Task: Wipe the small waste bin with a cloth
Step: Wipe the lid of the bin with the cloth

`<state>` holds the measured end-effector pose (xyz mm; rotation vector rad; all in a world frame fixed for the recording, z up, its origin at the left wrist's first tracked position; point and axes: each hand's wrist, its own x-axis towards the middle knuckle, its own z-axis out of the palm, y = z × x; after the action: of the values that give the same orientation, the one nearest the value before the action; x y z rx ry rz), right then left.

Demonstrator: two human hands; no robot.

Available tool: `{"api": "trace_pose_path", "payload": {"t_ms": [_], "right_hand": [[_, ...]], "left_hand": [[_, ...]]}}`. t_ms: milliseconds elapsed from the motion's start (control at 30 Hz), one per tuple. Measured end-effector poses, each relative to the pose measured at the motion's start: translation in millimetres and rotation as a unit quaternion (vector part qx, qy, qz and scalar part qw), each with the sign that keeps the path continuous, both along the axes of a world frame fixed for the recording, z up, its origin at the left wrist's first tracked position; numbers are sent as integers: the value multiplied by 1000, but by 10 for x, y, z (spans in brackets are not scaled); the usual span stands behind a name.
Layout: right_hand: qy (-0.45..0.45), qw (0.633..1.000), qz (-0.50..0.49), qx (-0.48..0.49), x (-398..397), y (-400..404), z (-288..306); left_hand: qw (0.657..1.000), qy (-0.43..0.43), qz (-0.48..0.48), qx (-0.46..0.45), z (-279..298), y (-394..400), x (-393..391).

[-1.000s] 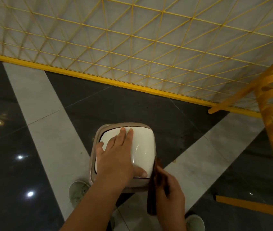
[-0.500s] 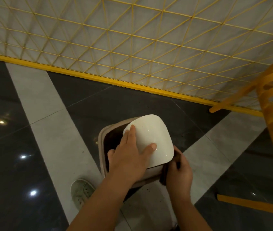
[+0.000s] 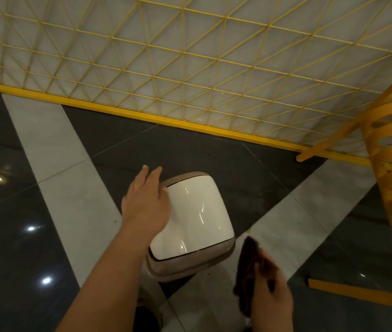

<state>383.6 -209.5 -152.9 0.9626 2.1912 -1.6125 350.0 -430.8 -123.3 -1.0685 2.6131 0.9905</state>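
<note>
The small waste bin (image 3: 193,267) stands on the floor, beige with a glossy white swing lid (image 3: 195,216) lying closed in its rim. My left hand (image 3: 146,202) lies over the lid's left edge with fingers straight, reaching past the bin's far corner. My right hand (image 3: 270,295) is low at the bin's right, a little apart from it, and grips a dark brown cloth (image 3: 250,271) that hangs bunched from the fingers. The bin's lower body is hidden under its top and my left arm.
A yellow wire-mesh fence (image 3: 190,68) with a yellow base rail (image 3: 142,115) runs behind the bin. A yellow slatted frame (image 3: 391,188) stands at the right, with a yellow bar (image 3: 358,292) on the floor. The floor is dark glossy tile with pale stripes.
The lid has swung from tilted open back to closed. My left hand slid to the lid's left edge. My right hand with the cloth drew back from the bin's side.
</note>
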Motion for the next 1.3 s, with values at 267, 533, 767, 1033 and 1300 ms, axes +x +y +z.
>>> {"api": "trace_pose_path", "payload": {"t_ms": [267, 533, 767, 1033, 1300], "right_hand": [[0, 994, -54, -100, 181, -438, 9], [21, 997, 18, -72, -647, -181, 162], [29, 989, 143, 21, -1268, -95, 196], [44, 984, 168, 42, -1318, -85, 128], [46, 981, 183, 56, -1348, -67, 131]], "left_hand": [[996, -41, -9, 74, -80, -20, 74], [986, -101, -76, 105, 45, 54, 122], [987, -90, -87, 101, 18, 225, 110], [987, -118, -91, 66, 10, 246, 51], [986, -117, -100, 63, -24, 221, 35]]}}
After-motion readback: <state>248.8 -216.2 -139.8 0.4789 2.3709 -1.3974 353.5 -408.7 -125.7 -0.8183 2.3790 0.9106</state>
